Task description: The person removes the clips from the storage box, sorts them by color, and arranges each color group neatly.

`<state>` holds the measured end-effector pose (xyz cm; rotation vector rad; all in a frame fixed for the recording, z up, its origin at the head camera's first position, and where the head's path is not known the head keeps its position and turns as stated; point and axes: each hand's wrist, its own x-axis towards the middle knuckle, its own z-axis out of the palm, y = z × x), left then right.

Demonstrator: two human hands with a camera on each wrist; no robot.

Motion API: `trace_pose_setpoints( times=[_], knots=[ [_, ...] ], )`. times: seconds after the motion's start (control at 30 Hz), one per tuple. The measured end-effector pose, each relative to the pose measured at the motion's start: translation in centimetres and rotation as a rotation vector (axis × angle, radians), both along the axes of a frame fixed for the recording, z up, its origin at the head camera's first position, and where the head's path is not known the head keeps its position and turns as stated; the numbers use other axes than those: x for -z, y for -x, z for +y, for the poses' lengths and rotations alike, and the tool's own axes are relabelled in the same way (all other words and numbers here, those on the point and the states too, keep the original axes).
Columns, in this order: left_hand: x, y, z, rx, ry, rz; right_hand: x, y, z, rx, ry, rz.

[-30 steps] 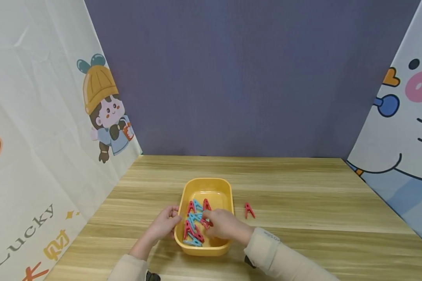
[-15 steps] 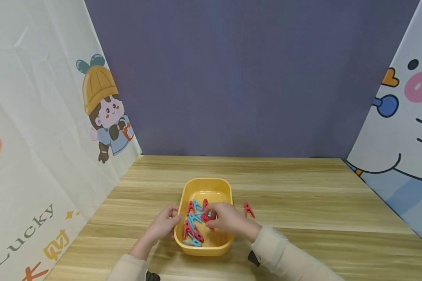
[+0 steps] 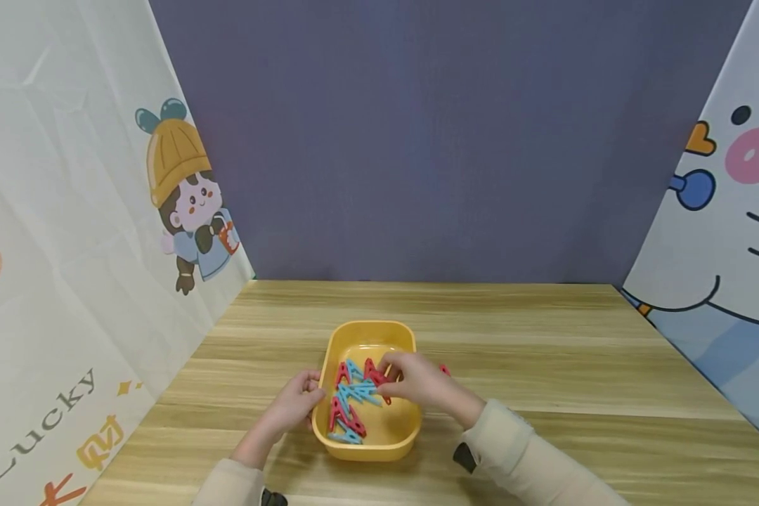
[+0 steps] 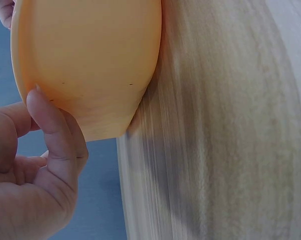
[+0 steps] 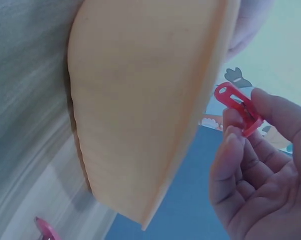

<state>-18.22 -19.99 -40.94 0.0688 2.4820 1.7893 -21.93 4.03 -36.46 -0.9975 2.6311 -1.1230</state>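
Note:
My left hand (image 3: 294,402) grips the left rim of a yellow plastic basin (image 3: 368,453), its fingers (image 4: 55,135) at the rim in the left wrist view. Over the basin, my right hand (image 3: 420,383) pinches a red clothespin (image 5: 240,107) between thumb and fingertips. That clothespin is raised beside the basin's rim in the right wrist view. Several red clothespins (image 3: 342,374) and blue clothespins (image 3: 346,435) lie jumbled along the basin's left side. One more red clothespin (image 3: 445,369) lies on the table right of the basin, mostly hidden behind my right hand.
The basin stands on a wood-grain table (image 3: 544,351). A dark blue-grey panel (image 3: 443,140) rises at the back edge. Printed white sheets with cartoon figures (image 3: 192,204) flank the table on both sides.
My right hand has shifted rightward inside the basin and brought up a red clothespin from the pile. It now covers much of the loose clothespin on the table. The left hand stays put.

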Motion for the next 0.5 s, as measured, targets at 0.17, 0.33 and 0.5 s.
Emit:
trace_pose_setpoints(
  times=[0.17, 0.33, 0.5],
  knots=[
    [0.2, 0.1, -0.1, 0.006, 0.007, -0.001, -0.3, 0.3, 0.6, 0.01, 0.012, 0.008],
    [0.2, 0.2, -0.2, 0.011, 0.008, -0.007, -0.7, 0.6, 1.3, 0.021, 0.048, -0.023],
    [0.1, 0.1, -0.2, 0.011, 0.004, 0.0, -1.4, 0.8, 2.1, 0.043, 0.074, -0.035]
  ],
)
